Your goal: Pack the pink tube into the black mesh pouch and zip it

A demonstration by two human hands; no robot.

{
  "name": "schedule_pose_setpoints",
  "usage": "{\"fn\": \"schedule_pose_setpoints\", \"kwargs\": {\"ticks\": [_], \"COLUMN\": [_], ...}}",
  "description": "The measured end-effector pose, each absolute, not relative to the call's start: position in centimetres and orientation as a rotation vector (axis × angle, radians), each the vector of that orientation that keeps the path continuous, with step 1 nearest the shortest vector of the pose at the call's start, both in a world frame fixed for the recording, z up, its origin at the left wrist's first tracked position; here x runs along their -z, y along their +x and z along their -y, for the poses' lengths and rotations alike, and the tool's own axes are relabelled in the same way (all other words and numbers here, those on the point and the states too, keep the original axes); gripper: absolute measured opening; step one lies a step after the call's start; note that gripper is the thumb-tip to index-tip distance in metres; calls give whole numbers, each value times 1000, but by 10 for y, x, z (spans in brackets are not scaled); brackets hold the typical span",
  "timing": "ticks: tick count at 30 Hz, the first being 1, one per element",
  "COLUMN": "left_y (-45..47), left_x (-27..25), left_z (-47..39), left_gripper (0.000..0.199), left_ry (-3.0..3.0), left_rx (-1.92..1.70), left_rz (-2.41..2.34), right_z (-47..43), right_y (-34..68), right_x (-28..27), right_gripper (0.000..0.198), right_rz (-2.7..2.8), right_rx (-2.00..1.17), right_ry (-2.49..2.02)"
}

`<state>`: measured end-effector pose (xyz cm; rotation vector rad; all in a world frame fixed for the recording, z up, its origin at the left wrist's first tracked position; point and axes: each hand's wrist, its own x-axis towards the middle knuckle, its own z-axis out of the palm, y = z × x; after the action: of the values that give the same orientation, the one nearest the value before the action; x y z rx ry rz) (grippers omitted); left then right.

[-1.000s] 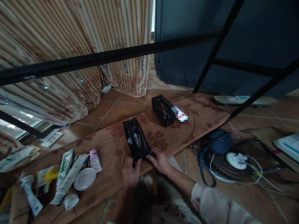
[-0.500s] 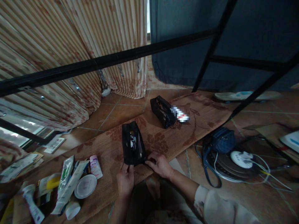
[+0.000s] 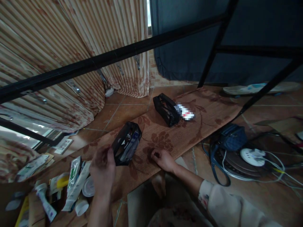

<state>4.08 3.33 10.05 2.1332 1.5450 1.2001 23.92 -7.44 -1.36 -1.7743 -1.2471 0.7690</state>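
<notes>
Over patterned cloth [image 3: 145,159], the right hand [image 3: 164,160] curls, grip released; the left hand [image 3: 103,167] bends at the nearer black pouch [image 3: 127,144], grip unclear.

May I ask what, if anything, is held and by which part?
The left hand is at the near-left corner of the nearer black pouch, grip unclear; the right hand holds nothing visible.

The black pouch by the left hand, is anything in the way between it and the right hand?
Nope, nothing visible blocks it: between the right hand and the black pouch there's just the brown patterned cloth underneath.
</notes>
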Motion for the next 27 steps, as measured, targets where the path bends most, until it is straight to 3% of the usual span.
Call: {"fn": "schedule_pose_setpoints", "kwargs": {"ticks": [6, 11, 17, 27], "left_y": [70, 70, 93, 143], "left_x": [-109, -101, -96, -59], "left_z": [-50, -87, -96, -57], "left_gripper": [34, 36, 27, 34], "left_ry": [2533, 2429, 2492, 2608], "left_rx": [-272, 86, 222, 333], "left_rz": [-1410, -1315, -1045, -1197], "right_z": [73, 75, 76, 78], "right_y": [243, 244, 244, 243], "right_x": [14, 16, 18, 17], "right_gripper": [14, 13, 12, 14], "right_rz": [1242, 1258, 1280, 1294], "right_rx": [-858, -834, -804, -809], "right_ry": [-1675, -1648, -1643, -1623]}}
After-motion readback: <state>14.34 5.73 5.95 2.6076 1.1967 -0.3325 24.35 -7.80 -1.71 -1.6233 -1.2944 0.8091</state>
